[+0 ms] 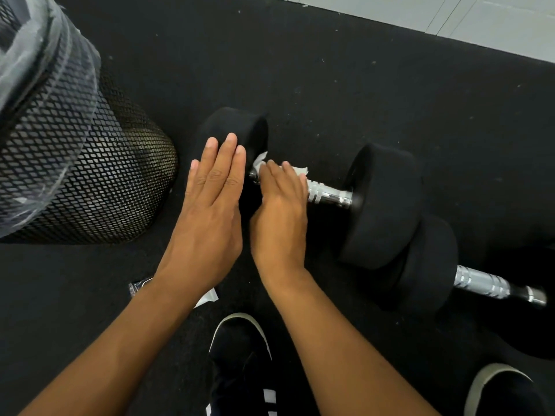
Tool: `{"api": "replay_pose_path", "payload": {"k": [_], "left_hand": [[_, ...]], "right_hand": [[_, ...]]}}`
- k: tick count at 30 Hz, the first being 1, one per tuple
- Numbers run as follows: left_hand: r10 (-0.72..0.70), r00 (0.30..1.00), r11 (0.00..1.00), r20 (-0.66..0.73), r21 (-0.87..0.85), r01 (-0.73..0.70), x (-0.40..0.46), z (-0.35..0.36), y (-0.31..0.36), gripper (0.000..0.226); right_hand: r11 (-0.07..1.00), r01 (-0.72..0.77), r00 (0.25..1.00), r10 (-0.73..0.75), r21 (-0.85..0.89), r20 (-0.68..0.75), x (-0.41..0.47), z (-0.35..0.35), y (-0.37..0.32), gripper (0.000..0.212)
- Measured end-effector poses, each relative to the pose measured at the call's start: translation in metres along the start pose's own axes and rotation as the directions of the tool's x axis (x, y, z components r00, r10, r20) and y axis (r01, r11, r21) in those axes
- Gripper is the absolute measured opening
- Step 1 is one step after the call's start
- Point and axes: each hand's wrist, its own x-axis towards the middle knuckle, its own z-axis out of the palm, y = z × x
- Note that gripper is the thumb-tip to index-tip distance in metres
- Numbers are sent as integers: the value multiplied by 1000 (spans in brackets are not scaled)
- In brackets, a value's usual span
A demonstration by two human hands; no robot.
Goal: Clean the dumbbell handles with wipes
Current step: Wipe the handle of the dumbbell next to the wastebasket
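Observation:
A black dumbbell (381, 202) lies on the dark floor mat with its chrome handle (329, 195) running left to right. My right hand (280, 217) is curled over the left part of that handle, pressing a white wipe (261, 160) around it; bits of the wipe stick out above my fingers. My left hand (214, 199) lies flat with straight fingers against the dumbbell's left weight head (237, 124), holding nothing. A second dumbbell (429, 265) lies close behind the first at the right, its chrome handle (486, 282) bare.
A black mesh bin (90, 163) with a plastic liner stands at the left. A torn wipe wrapper (138, 286) and a white scrap (208, 297) lie on the mat under my left forearm. My shoes (240, 349) are at the bottom. Pale tiled floor (495, 22) starts at the top right.

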Motion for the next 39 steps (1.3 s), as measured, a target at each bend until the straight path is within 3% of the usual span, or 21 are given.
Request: {"api": "replay_pose_path", "payload": {"k": [6, 8, 9, 10, 11, 12, 13, 14, 16, 19, 24, 27, 30, 33, 35, 36, 38, 39], "left_hand": [[26, 1000, 1000, -2, 8, -26, 1, -2, -2, 69], [29, 1000, 1000, -2, 8, -29, 1, -2, -2, 69], [24, 1000, 1000, -3, 6, -24, 0, -2, -2, 69], [20, 1000, 1000, -5, 4, -20, 1, -2, -2, 70], [17, 1000, 1000, -7, 2, -17, 1, -2, -1, 70], [15, 1000, 1000, -9, 0, -15, 1, -2, 0, 70], [14, 1000, 1000, -7, 0, -14, 1, -2, 0, 70], [13, 1000, 1000, -3, 1, -13, 1, -3, 0, 70], [16, 1000, 1000, 0, 5, -16, 1, -3, 0, 70], [19, 1000, 1000, 6, 8, -19, 1, -3, 0, 71], [21, 1000, 1000, 6, 8, -21, 2, -2, -2, 71], [21, 1000, 1000, 9, 8, -21, 2, -2, -2, 71], [28, 1000, 1000, 12, 14, -28, 1, -2, -4, 72], [26, 1000, 1000, 5, 17, -26, 0, -2, -3, 71], [27, 1000, 1000, 9, 16, -27, 0, -2, -3, 71], [27, 1000, 999, 8, 17, -27, 0, -2, -3, 71], [27, 1000, 1000, 1, 16, -27, 0, -2, -3, 72], [28, 1000, 1000, -1, 12, -28, 0, -2, -4, 72]], "right_hand": [[994, 39, 990, -24, 105, -141, -21, -5, 16, 46], [961, -111, 980, 148, 252, -133, -45, -9, 6, 48], [875, -309, 928, 363, 372, -83, -57, -11, 0, 47], [657, -517, 787, 617, 549, 4, -65, -11, -3, 44], [273, -627, 542, 826, 729, 157, -66, -12, -2, 42], [-158, -556, 295, 880, 816, 372, -64, -13, 0, 39], [-461, -368, 178, 817, 807, 548, -57, -17, 2, 36], [-609, -184, 175, 752, 772, 635, -48, -21, 4, 31], [-683, 19, 277, 705, 730, 653, -27, -28, 5, 28], [-674, 115, 357, 714, 730, 603, 5, -33, 4, 34], [-502, 25, 288, 832, 864, 475, 24, -31, -5, 26], [-500, 18, 281, 834, 866, 475, 18, -34, -9, 24], [-504, 16, 255, 837, 864, 484, 12, -42, -14, 37], [-446, -18, 238, 867, 895, 437, 0, -49, -27, 38], [-277, -150, 311, 898, 949, 311, -14, -56, -38, 33], [-122, -216, 388, 900, 969, 200, -19, -61, -42, 32], [352, -268, 577, 804, 897, -143, -21, -71, -45, 32], [607, -230, 680, 660, 761, -321, -18, -71, -40, 36]]}}
